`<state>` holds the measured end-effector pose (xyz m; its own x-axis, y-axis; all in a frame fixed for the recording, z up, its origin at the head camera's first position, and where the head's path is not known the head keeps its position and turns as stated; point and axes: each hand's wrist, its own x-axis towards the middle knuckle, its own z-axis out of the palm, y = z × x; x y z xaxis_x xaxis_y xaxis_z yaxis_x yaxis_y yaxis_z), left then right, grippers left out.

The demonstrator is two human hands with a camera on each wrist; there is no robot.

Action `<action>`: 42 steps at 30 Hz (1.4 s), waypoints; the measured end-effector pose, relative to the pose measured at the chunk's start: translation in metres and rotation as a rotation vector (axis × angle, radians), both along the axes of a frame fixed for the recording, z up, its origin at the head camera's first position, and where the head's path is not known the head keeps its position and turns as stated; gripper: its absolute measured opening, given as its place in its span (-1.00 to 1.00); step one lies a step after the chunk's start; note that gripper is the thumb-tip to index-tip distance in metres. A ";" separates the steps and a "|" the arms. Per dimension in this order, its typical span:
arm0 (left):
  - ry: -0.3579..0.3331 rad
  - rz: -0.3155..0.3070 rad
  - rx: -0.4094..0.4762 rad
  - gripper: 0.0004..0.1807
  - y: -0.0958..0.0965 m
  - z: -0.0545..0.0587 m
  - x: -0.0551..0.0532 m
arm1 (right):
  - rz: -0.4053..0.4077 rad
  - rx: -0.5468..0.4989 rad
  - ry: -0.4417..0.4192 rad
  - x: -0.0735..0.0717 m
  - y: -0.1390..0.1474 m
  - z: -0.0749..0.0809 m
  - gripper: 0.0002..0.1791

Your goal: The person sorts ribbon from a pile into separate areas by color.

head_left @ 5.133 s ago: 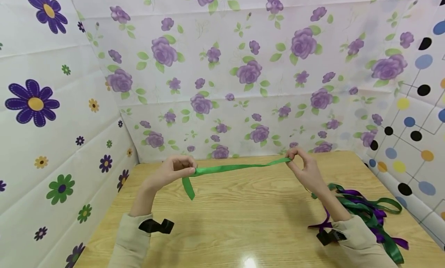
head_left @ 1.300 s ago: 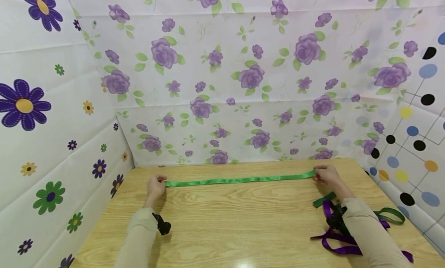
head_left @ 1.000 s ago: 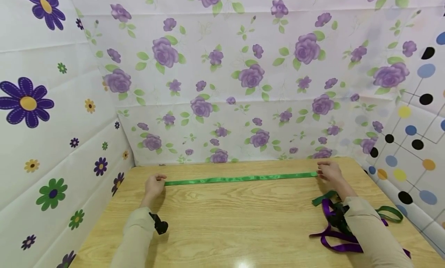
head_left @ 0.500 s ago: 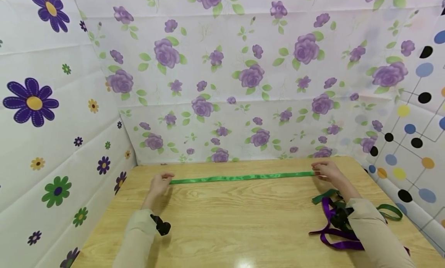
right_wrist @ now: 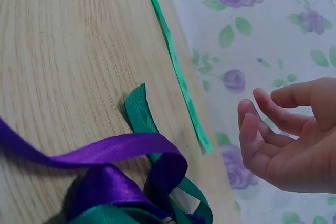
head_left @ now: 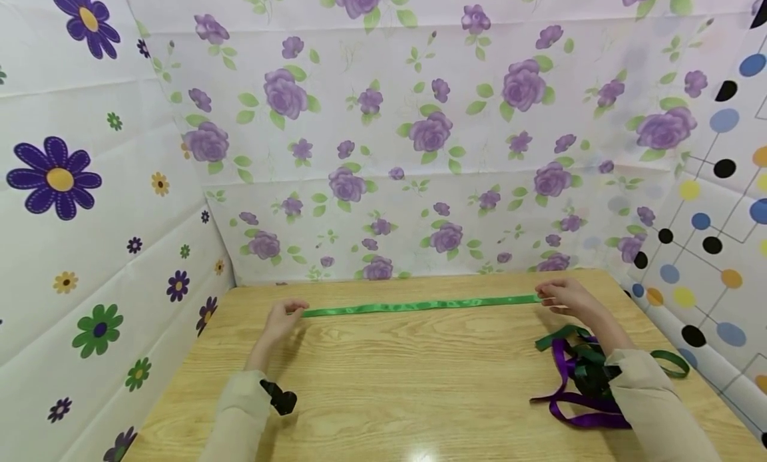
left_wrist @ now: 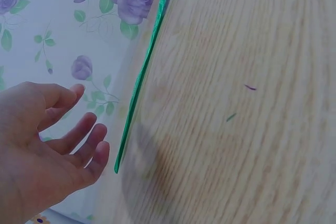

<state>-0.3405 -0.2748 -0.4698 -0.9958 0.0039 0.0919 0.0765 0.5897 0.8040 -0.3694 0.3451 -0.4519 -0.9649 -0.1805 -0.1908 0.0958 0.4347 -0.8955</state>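
Observation:
A bright green ribbon (head_left: 419, 306) lies stretched out nearly straight from left to right along the back of the wooden table. My left hand (head_left: 284, 321) hovers by its left end; in the left wrist view, loosely bent fingers of that hand (left_wrist: 47, 145) stay apart from the ribbon tip (left_wrist: 117, 166). Near the other end is my right hand (head_left: 574, 299). The right wrist view shows this hand (right_wrist: 299, 135) with relaxed fingers and nothing in them, a gap away from the ribbon's end (right_wrist: 205, 142).
A tangled pile of purple ribbon (head_left: 590, 420) and dark green ribbon (head_left: 670, 362) lies on the table's right side, partly hidden beneath my right forearm. Flower-print cloth (head_left: 383, 149) hangs behind the table (head_left: 413, 375). Small thread bits (left_wrist: 231, 117) dot the wood.
Earlier both hands held the green ribbon in the air, then drew it out and laid it on the table. Both have let go; the left hand has since shifted slightly right.

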 end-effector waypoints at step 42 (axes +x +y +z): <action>-0.080 -0.210 -0.067 -0.72 0.050 0.028 0.045 | 0.276 0.537 0.332 0.035 0.025 -0.004 -0.73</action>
<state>-0.2957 -0.2250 -0.4422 -0.9766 0.2152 0.0049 0.1405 0.6197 0.7721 -0.3341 0.3704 -0.4558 -0.9202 -0.3907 -0.0251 -0.3239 0.7958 -0.5117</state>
